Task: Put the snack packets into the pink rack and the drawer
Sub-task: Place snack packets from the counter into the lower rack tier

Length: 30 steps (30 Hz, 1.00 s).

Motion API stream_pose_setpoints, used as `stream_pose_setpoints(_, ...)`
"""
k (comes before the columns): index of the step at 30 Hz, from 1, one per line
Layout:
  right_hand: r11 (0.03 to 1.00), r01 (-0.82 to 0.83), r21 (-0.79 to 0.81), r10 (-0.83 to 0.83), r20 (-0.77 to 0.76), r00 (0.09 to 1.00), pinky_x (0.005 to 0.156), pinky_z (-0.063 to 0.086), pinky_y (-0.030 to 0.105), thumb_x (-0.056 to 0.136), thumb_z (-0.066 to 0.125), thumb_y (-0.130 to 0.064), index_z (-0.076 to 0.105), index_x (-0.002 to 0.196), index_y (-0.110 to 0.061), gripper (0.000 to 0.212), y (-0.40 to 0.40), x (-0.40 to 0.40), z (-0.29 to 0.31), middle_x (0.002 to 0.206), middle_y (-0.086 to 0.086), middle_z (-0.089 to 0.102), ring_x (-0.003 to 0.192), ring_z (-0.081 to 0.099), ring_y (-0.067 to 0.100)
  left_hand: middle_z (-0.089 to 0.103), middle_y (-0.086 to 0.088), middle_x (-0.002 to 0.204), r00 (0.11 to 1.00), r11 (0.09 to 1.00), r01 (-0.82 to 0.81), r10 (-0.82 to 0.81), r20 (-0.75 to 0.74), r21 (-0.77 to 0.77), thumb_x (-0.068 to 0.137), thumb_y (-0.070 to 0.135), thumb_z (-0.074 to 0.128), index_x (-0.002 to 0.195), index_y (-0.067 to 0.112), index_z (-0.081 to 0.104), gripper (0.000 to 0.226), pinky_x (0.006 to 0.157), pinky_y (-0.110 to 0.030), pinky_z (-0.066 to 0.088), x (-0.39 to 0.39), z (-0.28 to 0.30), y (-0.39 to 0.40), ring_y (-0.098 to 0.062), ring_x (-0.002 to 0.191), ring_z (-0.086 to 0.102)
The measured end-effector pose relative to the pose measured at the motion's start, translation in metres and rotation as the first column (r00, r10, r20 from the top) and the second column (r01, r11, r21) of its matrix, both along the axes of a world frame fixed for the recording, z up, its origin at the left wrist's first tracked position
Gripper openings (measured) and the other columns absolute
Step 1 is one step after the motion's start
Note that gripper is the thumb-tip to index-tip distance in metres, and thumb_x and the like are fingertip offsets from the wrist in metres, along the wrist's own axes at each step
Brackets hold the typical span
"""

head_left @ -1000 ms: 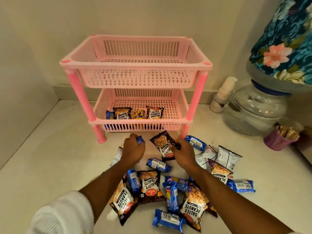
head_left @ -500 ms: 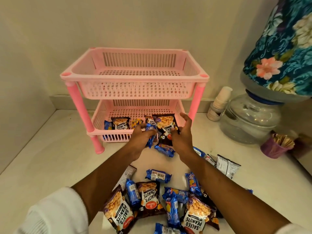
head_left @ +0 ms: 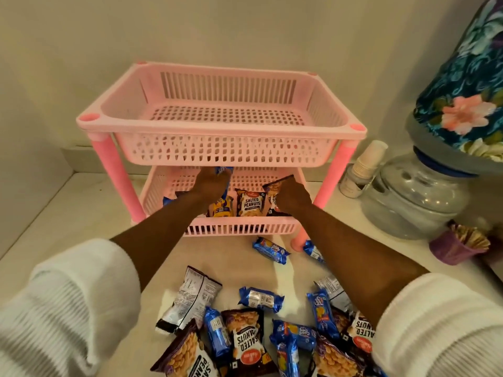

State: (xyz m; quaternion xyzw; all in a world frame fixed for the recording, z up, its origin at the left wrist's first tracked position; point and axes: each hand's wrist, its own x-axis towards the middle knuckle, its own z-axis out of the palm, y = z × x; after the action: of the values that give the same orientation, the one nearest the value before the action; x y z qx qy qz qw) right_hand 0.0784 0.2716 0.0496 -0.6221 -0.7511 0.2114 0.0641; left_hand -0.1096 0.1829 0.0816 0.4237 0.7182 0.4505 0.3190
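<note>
Blue wrapper is showing above the left hand (head_left: 211, 183), whose fingers are curling round a biscuit packet (head_left: 223, 170) inside the lower basket of the pink rack (head_left: 220, 131). The right hand (head_left: 292, 198) is gripping a dark peanut packet (head_left: 277, 186) in its closed fingers, lowering it into the same basket beside an upright salted peanuts packet (head_left: 251, 203) and a yellow packet (head_left: 221, 210). The upper basket is sitting above both hands. More loose packets (head_left: 246, 341) are lying scattered on the white counter (head_left: 68, 210) in front of the rack, between the two white sleeves (head_left: 65, 303).
</note>
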Motion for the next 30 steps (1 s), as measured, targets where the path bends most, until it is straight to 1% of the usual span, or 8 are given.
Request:
stream_pose_setpoints(3, 0.993, -0.078, -0.087, 0.086, 0.094, 0.992, 0.08, 0.049, 0.032, 0.091, 0.06, -0.009, 0.037, 0.142, 0.006, 0.058, 0.006, -0.002, -0.005, 0.136, 0.02, 0.056, 0.12, 0.06, 0.035, 0.056, -0.015, 0.136, 1.0, 0.999, 0.012, -0.014, -0.022, -0.049, 0.101, 0.03, 0.05, 0.141, 0.009, 0.05, 0.045, 0.092, -0.034, 0.043, -0.008, -0.008, 0.01, -0.034, 0.124, 0.053)
stream_pose_setpoints(7, 0.981, -0.179, -0.078, 0.193, 0.26, 0.946, 0.09, 0.052, 0.037, 0.09, 0.062, -0.016, 0.048, 0.137, -0.007, 0.049, 0.006, 0.002, -0.008, 0.136, 0.022, 0.052, 0.119, 0.057, 0.037, 0.063, -0.008, 0.11, 0.999, 0.997, 0.037, -0.036, 0.008, -0.064, 0.101, 0.028, 0.052, 0.137, 0.003, 0.053, 0.044, 0.076, -0.028, 0.043, -0.008, -0.018, 0.022, -0.026, 0.1, 0.058)
stream_pose_setpoints(10, 0.979, -0.189, 0.075, 0.156, 0.327, 0.932, 0.091, 0.053, 0.042, 0.087, 0.066, -0.013, 0.053, 0.135, -0.02, 0.051, 0.003, 0.0, -0.008, 0.142, 0.018, 0.034, 0.121, 0.051, 0.041, 0.054, -0.025, 0.136, 1.0, 0.994, 0.012, -0.012, -0.004, -0.11, 0.1, 0.03, 0.054, 0.138, -0.002, 0.049, 0.05, 0.092, -0.041, 0.046, -0.005, -0.023, 0.031, -0.042, 0.124, 0.052)
stream_pose_setpoints(16, 0.964, -0.265, -0.019, 0.26, 0.284, 0.923, 0.072, 0.054, 0.033, 0.085, 0.063, -0.014, 0.069, 0.106, -0.009, 0.022, 0.007, 0.001, -0.011, 0.113, 0.013, 0.068, 0.098, 0.067, 0.031, 0.059, -0.033, 0.115, 1.0, 0.987, -0.004, 0.005, 0.008, -0.16, 0.095, 0.037, 0.061, 0.135, -0.007, 0.048, 0.061, 0.069, -0.044, 0.05, 0.001, -0.028, 0.039, -0.041, 0.093, 0.062)
stream_pose_setpoints(18, 0.972, -0.235, -0.022, 0.232, 0.27, 0.934, 0.065, 0.05, 0.03, 0.082, 0.066, -0.014, 0.068, 0.102, -0.006, 0.021, 0.008, 0.002, -0.009, 0.106, 0.013, 0.069, 0.094, 0.068, 0.03, 0.064, -0.025, 0.108, 0.999, 0.99, -0.006, 0.013, 0.051, -0.141, 0.093, 0.035, 0.064, 0.132, -0.001, 0.053, 0.054, 0.077, -0.042, 0.053, 0.002, -0.029, 0.04, -0.038, 0.096, 0.064)
stream_pose_setpoints(22, 0.988, -0.087, 0.126, 0.101, -0.114, 0.988, 0.077, 0.051, 0.028, 0.085, 0.071, -0.021, 0.073, 0.104, -0.014, 0.021, 0.008, -0.014, -0.004, 0.109, 0.004, 0.071, 0.099, 0.067, 0.021, 0.063, -0.018, 0.127, 0.983, 0.993, -0.008, 0.03, 0.183, -0.117, 0.089, 0.028, 0.071, 0.134, 0.004, 0.051, 0.055, 0.098, -0.046, 0.052, 0.009, -0.028, 0.04, -0.032, 0.113, 0.064)
stream_pose_setpoints(25, 0.995, -0.088, -0.052, 0.046, -0.542, 0.839, 0.088, 0.058, 0.036, 0.083, 0.076, -0.021, 0.068, 0.116, -0.016, 0.035, 0.0, -0.032, 0.008, 0.11, 0.001, 0.071, 0.1, 0.067, 0.017, 0.064, -0.017, 0.124, 0.978, 0.995, -0.055, 0.07, 0.196, -0.081, 0.084, 0.026, 0.076, 0.133, 0.007, 0.051, 0.058, 0.095, -0.047, 0.055, 0.017, -0.027, 0.042, -0.032, 0.111, 0.065)
stream_pose_setpoints(30, 0.963, -0.221, 0.158, 0.266, -0.395, 0.879, 0.082, 0.057, 0.031, 0.079, 0.081, -0.034, 0.064, 0.121, -0.015, 0.049, -0.009, -0.043, 0.01, 0.11, 0.002, 0.071, 0.095, 0.068, 0.017, 0.062, -0.004, 0.115, 0.967, 0.993, -0.116, 0.116, 0.228, -0.01, 0.085, 0.024, 0.076, 0.13, 0.01, 0.052, 0.053, 0.058, -0.014, 0.054, 0.022, -0.032, 0.047, -0.018, 0.093, 0.061)
